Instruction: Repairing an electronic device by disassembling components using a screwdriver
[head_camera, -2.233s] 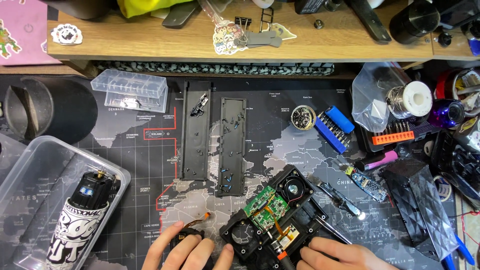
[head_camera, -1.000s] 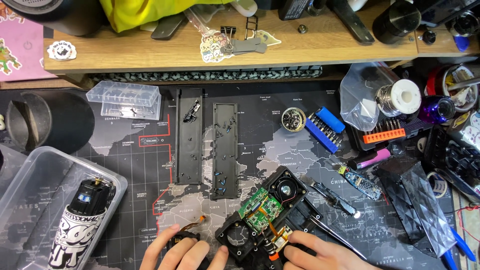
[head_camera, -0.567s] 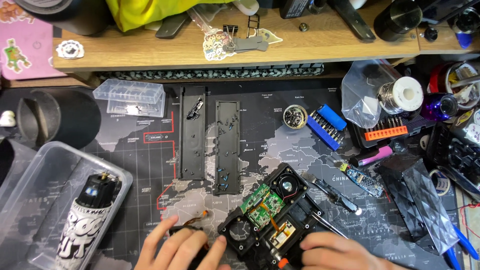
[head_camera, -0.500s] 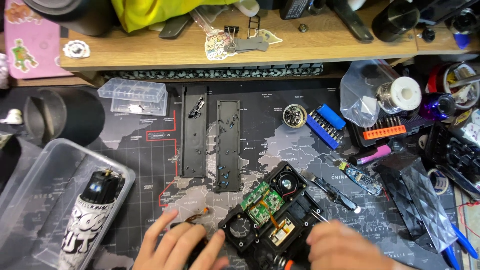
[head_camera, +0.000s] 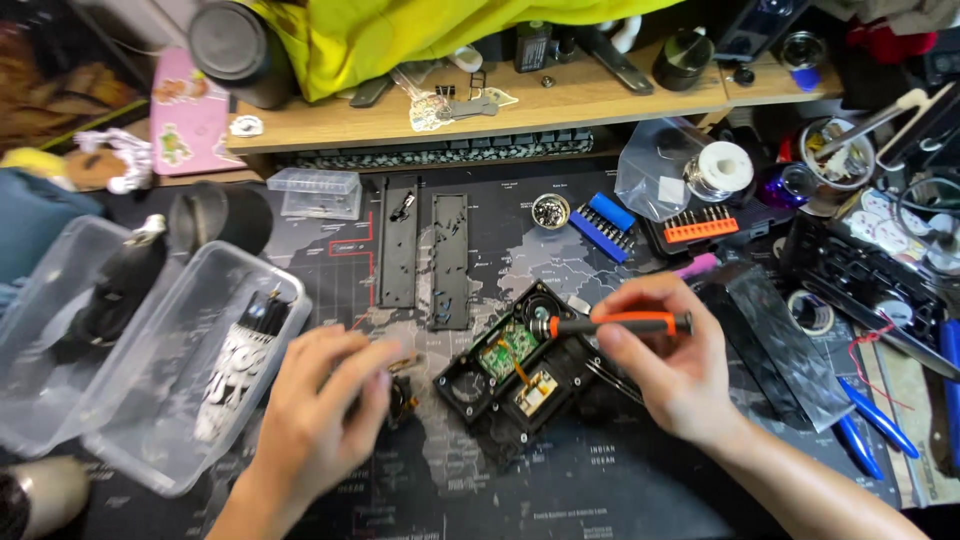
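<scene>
- the right hand (head_camera: 672, 372) grasps a screwdriver with an orange grip (head_camera: 612, 324), fingers closed around the handle, the tool lying almost level.
- the tip of the screwdriver points to the left of this hand and reaches the upper corner of the opened black device (head_camera: 520, 370), which lies on the desk mat (head_camera: 560, 480) just beside the hand.
- inside the device a green circuit board (head_camera: 506, 349) shows.
- the left hand (head_camera: 318, 415) is bent over a small black part (head_camera: 402, 400) at its fingertips; whether it pinches the part, i cannot tell.
- to the left of this hand stands a clear plastic box (head_camera: 175, 400) with a black and white can (head_camera: 240, 365) inside.
- above both hands lie two long black panels (head_camera: 425, 255).
</scene>
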